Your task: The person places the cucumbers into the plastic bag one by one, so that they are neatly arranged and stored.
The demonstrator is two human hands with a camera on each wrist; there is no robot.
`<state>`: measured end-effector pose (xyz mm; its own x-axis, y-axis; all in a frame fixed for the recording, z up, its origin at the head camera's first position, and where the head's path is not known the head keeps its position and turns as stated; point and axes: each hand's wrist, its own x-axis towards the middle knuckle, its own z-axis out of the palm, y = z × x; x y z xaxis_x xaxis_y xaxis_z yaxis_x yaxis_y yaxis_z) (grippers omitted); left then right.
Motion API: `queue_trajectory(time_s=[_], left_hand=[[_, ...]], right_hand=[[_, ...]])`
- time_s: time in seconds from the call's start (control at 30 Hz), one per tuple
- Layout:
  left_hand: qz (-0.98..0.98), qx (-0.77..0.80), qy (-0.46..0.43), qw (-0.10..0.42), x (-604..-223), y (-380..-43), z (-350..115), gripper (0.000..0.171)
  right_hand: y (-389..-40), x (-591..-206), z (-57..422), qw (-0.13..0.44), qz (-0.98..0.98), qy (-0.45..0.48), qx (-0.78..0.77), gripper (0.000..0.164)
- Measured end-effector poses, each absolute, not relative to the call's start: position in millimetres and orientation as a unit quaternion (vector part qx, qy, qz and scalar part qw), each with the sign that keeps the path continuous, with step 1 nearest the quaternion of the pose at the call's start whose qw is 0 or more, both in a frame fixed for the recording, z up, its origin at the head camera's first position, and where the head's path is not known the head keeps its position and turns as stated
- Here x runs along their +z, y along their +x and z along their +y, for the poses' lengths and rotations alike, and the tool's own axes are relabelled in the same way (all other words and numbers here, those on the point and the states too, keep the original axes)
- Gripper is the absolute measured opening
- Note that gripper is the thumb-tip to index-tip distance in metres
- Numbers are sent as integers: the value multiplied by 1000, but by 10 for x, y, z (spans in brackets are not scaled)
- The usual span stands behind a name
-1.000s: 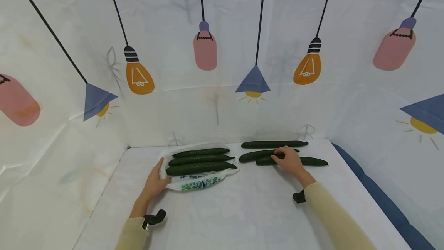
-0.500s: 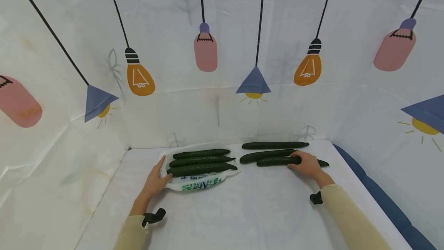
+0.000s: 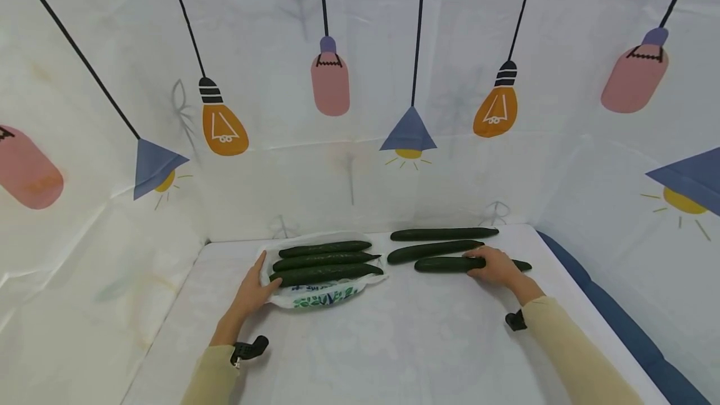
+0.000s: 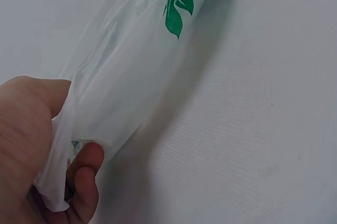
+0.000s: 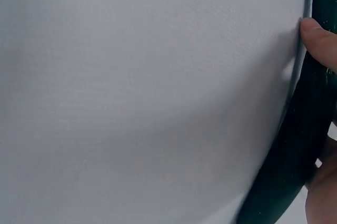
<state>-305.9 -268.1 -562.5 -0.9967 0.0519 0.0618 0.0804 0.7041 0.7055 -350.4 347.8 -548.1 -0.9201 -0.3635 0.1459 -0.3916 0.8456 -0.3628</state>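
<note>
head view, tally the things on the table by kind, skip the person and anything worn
Bag: 1
Cucumbers: 6 (3 at the bag, 3 to the right of it)
Total: 7

Head cam, I've got a white-covered table (image 3: 360, 355). Directly on it: white plastic bag (image 3: 329, 299) with green leaf print; right of that, three cucumbers lengthwise left-right: far cucumber (image 3: 444, 234), middle cucumber (image 3: 430, 252), near cucumber (image 3: 444, 264). Bag edge sits just beside the middle one.
</note>
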Motion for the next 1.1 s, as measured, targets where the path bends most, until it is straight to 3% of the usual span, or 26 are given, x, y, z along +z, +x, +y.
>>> queue_trajectory(time_s=[0.33, 0.77, 1.1], left_hand=[[-921, -387, -35, 26, -5624, -3029, -2725, 85], [-920, -389, -38, 21, -5631, -3013, -2728, 86], [-915, -401, -29, 8, -5620, -2988, -2673, 84]], right_hand=[[-3350, -5421, 3288, 14, -926, 275, 258, 44], [-3005, -5248, 3000, 86, -892, 285, 341, 42], [-2927, -4981, 2656, 157, -868, 310, 354, 41]])
